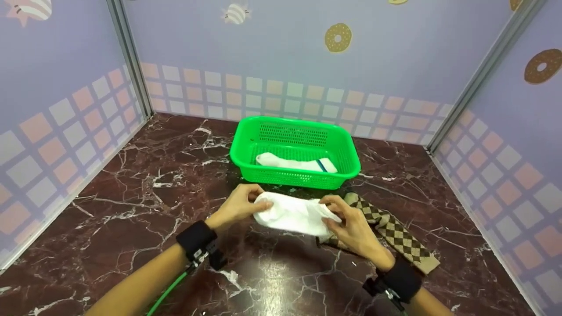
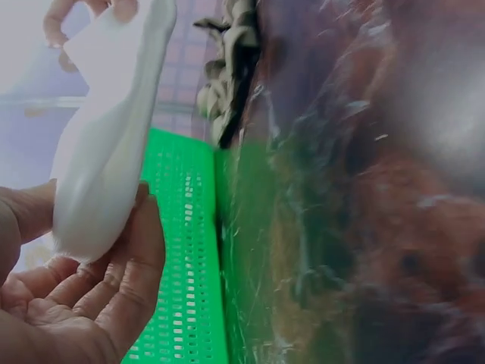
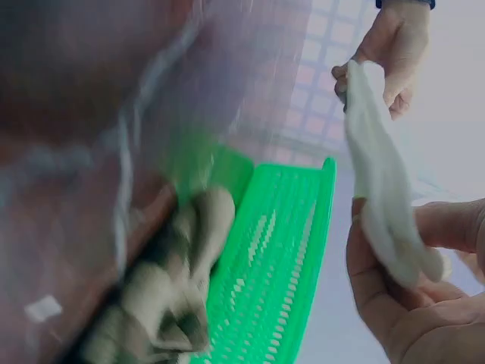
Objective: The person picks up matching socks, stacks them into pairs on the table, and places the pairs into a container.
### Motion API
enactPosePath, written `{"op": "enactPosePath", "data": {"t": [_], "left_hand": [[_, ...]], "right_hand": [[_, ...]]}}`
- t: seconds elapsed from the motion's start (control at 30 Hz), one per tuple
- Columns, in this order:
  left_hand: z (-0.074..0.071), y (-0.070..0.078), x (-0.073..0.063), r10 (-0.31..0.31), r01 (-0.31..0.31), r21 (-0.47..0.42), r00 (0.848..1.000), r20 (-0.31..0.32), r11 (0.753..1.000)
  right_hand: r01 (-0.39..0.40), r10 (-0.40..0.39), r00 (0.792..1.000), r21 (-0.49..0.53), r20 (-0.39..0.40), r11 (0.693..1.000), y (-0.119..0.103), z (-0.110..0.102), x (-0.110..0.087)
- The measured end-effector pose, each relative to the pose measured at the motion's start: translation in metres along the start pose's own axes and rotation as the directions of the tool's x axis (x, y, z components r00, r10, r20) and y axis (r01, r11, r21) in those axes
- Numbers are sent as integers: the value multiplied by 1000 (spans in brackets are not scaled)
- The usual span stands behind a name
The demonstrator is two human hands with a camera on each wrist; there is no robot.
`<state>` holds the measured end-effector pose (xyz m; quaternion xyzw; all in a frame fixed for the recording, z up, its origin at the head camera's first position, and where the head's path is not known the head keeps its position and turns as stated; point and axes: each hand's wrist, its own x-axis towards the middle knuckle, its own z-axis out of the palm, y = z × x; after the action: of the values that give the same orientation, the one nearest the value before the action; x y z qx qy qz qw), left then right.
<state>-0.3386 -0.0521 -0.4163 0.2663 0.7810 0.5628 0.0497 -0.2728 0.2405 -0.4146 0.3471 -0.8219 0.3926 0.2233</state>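
A short white sock (image 1: 292, 213) is stretched sideways between both hands, above the table in front of the basket. My left hand (image 1: 241, 204) pinches its rounded end between thumb and fingers. At the other end, my right hand (image 1: 353, 224) pinches the sock near its opening. Side on, the left wrist view shows the white sock (image 2: 114, 144) hanging as a flat, layered piece. Below and beside the right hand lie brown-and-beige checkered socks (image 1: 401, 237), partly hidden by that hand and the white sock.
A green plastic basket (image 1: 296, 175) stands behind the hands, with a white sock with a blue stripe (image 1: 290, 163) inside. The dark red marbled tabletop (image 1: 145, 206) is bounded by patterned walls (image 1: 281, 57) at the back and both sides. A green cable (image 1: 167, 292) runs along the left forearm.
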Motion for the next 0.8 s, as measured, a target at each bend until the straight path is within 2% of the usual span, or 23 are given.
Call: {"op": "enactPosePath", "data": {"t": [0.17, 0.23, 0.33, 0.43, 0.57, 0.67, 0.8], "left_hand": [[-10, 2, 21, -57, 53, -76, 998, -41, 996], [-14, 4, 29, -115, 106, -142, 992, -59, 984], [-18, 9, 40, -145, 124, -194, 984, -99, 973], [-21, 11, 52, -135, 108, -191, 982, -134, 976], [-26, 12, 67, -114, 83, -166, 975, -188, 983], [-29, 15, 79, -107, 75, -146, 968, -225, 986], [-33, 22, 93, -93, 70, -93, 957, -276, 993]], "right_hand": [[62, -66, 997, -109, -33, 992, 27, 0, 20], [33, -38, 998, -115, -41, 993, 33, -3, 29], [-36, 32, 998, -87, -46, 996, 39, -8, 41], [-131, 130, 991, -39, -29, 991, 45, -13, 51], [-220, 220, 975, -24, 12, 975, 51, -18, 67], [-253, 253, 967, -7, 25, 967, 54, -23, 79], [-296, 296, 955, 14, 4, 955, 59, -28, 95]]}}
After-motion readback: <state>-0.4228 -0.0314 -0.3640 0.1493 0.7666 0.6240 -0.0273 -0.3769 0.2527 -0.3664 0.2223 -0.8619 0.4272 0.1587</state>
